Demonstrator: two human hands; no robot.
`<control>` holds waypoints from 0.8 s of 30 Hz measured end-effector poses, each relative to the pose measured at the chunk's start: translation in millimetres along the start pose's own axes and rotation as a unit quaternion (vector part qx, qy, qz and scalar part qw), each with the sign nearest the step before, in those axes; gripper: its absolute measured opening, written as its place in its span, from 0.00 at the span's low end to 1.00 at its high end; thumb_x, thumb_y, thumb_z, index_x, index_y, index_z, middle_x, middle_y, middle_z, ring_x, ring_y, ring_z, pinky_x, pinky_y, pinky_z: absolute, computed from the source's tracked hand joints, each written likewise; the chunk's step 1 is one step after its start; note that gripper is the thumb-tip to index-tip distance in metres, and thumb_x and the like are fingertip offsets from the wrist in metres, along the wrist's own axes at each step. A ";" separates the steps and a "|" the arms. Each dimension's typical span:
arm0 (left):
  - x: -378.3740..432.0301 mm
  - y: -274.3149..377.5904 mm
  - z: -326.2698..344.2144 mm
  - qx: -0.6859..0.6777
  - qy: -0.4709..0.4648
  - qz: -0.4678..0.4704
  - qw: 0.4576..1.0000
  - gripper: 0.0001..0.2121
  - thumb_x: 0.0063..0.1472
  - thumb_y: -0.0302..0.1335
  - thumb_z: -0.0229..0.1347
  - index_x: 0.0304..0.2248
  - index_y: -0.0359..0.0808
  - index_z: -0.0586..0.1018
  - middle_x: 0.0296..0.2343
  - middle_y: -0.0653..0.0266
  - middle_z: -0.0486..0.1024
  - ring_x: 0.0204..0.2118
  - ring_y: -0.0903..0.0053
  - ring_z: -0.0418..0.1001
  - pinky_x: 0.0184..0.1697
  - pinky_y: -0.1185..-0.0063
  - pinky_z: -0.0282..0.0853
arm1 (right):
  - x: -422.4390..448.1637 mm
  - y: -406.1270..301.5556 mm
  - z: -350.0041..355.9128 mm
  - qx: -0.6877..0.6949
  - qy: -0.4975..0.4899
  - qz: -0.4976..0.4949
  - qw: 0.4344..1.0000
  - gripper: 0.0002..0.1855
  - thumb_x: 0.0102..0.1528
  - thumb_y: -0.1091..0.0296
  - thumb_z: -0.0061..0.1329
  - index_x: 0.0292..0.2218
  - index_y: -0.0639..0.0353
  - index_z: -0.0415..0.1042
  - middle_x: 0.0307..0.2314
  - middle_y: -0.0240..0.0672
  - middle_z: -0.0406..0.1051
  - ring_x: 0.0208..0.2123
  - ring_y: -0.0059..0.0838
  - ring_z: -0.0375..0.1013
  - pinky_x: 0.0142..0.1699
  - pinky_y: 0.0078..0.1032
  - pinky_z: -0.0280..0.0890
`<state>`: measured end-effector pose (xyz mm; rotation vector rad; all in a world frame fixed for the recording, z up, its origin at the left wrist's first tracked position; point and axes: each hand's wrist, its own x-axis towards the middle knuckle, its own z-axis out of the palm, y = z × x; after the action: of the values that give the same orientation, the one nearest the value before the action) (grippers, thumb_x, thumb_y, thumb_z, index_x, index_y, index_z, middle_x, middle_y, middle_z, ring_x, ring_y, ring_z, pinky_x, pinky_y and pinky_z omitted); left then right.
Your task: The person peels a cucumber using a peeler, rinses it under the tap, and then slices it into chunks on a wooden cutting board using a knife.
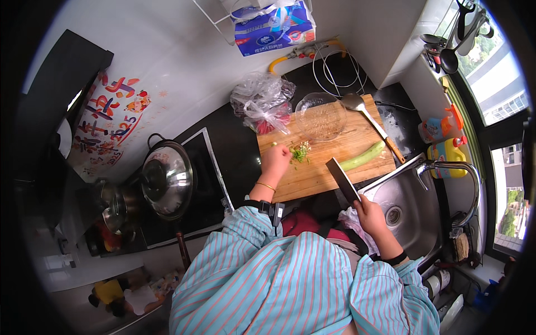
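Observation:
In the head view my right hand (370, 213) grips the handle of a kitchen cleaver (344, 182), its blade pointing away over the near edge of the wooden cutting board (293, 184). My left hand (276, 159) is over the board's left part, fingers curled, touching or just beside a small heap of chopped green onion (300, 153). Whether anything is inside those fingers is hidden. A small pale green piece shows at its far side. To the right of the cleaver tip lies a peeled, pale green gourd (363, 157).
A clear glass bowl (321, 117) and a metal ladle (368, 117) rest on the board. Knotted plastic bags (264, 102) sit at its far left corner. Right is a steel sink (408, 209) with a faucet (473, 180); left, a lidded wok (167, 180) on the cooktop (205, 167).

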<state>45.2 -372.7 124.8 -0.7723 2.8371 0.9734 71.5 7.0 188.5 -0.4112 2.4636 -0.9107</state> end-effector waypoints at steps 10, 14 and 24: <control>26.7 -7.6 -18.3 0.104 0.146 -0.007 0.984 0.10 0.55 0.31 0.67 0.36 0.40 0.82 0.37 0.60 0.79 0.40 0.57 0.79 0.41 0.62 0.76 | -12.6 4.1 -31.7 0.044 0.027 0.063 0.997 0.16 0.65 0.59 0.50 0.46 0.62 0.76 0.26 0.57 0.75 0.32 0.61 0.76 0.36 0.47 0.68; 18.0 50.7 4.6 0.030 0.097 0.139 0.985 0.09 0.56 0.30 0.65 0.36 0.39 0.81 0.35 0.59 0.77 0.43 0.59 0.77 0.43 0.64 0.74 | -26.7 29.2 -32.9 0.105 0.125 0.096 0.982 0.16 0.66 0.60 0.49 0.47 0.62 0.76 0.26 0.57 0.75 0.32 0.59 0.77 0.36 0.45 0.68; -2.6 178.4 140.4 0.110 -0.132 0.316 0.933 0.20 0.52 0.34 0.68 0.41 0.34 0.78 0.39 0.54 0.75 0.45 0.55 0.76 0.48 0.64 0.74 | -35.5 42.8 -54.6 0.066 0.238 0.194 0.949 0.16 0.65 0.59 0.49 0.48 0.61 0.76 0.27 0.56 0.75 0.32 0.58 0.77 0.38 0.45 0.68</control>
<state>-52.8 -168.2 113.5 0.3029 2.9047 0.6985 67.6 82.4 207.8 0.3794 2.7350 -1.0860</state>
